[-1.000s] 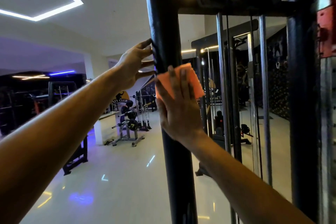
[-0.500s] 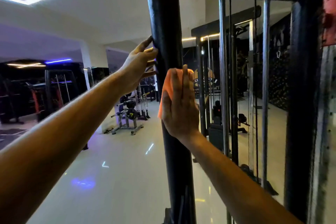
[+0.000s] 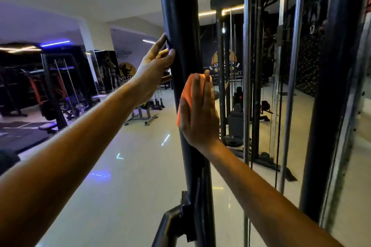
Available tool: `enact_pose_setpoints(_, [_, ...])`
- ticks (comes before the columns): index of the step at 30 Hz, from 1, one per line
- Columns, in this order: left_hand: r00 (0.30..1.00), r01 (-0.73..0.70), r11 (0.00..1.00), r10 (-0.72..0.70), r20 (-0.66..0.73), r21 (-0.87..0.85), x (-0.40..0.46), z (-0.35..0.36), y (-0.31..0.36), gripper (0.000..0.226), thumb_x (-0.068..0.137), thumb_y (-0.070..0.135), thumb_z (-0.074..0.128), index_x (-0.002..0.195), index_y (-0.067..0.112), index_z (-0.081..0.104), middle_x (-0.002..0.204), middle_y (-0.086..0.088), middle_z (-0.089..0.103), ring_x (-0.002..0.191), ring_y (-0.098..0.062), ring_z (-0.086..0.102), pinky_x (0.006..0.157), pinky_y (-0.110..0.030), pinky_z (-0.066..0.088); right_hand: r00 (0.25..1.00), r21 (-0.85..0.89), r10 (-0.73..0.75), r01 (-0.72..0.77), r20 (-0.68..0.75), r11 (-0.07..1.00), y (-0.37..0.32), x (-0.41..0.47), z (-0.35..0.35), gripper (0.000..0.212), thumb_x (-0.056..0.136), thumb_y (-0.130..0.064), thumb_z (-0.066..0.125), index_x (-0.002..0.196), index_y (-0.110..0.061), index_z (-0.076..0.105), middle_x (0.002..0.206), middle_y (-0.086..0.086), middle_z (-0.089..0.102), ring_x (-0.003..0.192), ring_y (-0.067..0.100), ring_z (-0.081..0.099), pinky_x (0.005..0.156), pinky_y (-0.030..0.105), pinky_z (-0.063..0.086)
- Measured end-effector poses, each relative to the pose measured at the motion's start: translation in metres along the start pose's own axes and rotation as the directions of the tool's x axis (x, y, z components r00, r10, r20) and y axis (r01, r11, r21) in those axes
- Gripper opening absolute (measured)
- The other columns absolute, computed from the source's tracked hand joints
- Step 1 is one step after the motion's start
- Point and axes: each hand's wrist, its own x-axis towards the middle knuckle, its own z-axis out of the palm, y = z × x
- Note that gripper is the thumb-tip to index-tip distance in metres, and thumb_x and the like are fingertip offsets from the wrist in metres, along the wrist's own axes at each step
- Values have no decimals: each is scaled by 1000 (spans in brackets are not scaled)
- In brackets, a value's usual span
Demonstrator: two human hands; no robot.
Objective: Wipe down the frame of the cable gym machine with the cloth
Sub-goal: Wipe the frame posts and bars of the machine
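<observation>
Cloth (image 3: 187,94) lengthwise up vertical frame post (image 3: 180,16) under right hand (image 3: 198,114)

I see a glossy pale floor (image 3: 130,186) reflecting ceiling lights. On it stand a black frame post (image 3: 192,166) (upright) and a weight bench (image 3: 140,114) farther off.
</observation>
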Motion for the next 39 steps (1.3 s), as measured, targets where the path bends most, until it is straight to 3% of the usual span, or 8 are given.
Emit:
enact_pose_setpoints(5, [1000,9,1000,-9,-2,-19,-4,-2,-7,61,114,25,53,168,38,28,146,5,68,129,-14,68,109,-49,53,997,-37,-17,14,-76,999,-11,47,4,66,117,-41,40,172,-10,21,181,20,6,168,37,14,123,57,43])
enact_pose_setpoints(8, [1000,26,1000,-26,-3,-13,-13,2,-21,61,113,25,55,167,38,30,145,3,68,129,-14,68,103,-42,55,998,-61,-28,24,-64,998,2,-9,8,65,116,-31,46,171,-6,22,180,24,8,168,38,10,128,59,34])
enact_pose_setpoints(12, [997,79,996,-79,-7,-44,-26,7,-42,61,112,24,57,166,37,33,143,3,69,132,-16,67,110,-47,53,997,-51,51,-48,58,998,18,-91,9,71,115,-36,48,172,-17,10,182,18,2,168,37,9,124,61,39])
enact_pose_setpoints(19, [994,112,988,-113,-7,-104,-35,13,-56,57,112,26,57,164,35,37,145,4,67,133,-17,66,112,-48,52,998,26,57,-57,-17,998,-1,1,7,71,116,-45,39,172,-18,5,181,15,8,165,38,24,120,61,43])
enact_pose_setpoints(24, [991,137,985,-137,7,-106,-51,17,-76,57,112,27,56,165,34,36,148,3,65,135,-18,64,112,-48,52,1000,-88,15,-15,0,996,16,-65,15,71,115,-32,53,170,-12,15,180,23,7,168,40,9,127,62,32])
enact_pose_setpoints(29, [984,175,978,-172,37,-111,-74,24,-95,58,112,24,57,165,34,37,151,2,63,137,-20,62,116,-48,50,982,-89,95,-81,162,993,33,-150,11,77,117,-48,37,172,-28,-12,181,19,-3,168,38,7,122,64,40])
enact_pose_setpoints(36, [983,184,979,-184,2,-85,-62,19,-91,47,113,40,51,160,36,47,142,5,70,130,-19,68,108,-45,56,998,-56,64,-64,-2,996,4,-21,10,67,116,-36,45,172,-7,21,180,22,8,168,40,11,128,61,32])
enact_pose_setpoints(39, [984,179,980,-179,10,-90,-68,23,-97,52,111,37,57,162,35,44,143,2,69,131,-18,67,110,-46,54,1000,-104,-4,2,-20,995,13,-45,12,65,115,-28,53,169,-5,26,177,29,12,167,44,9,129,60,30])
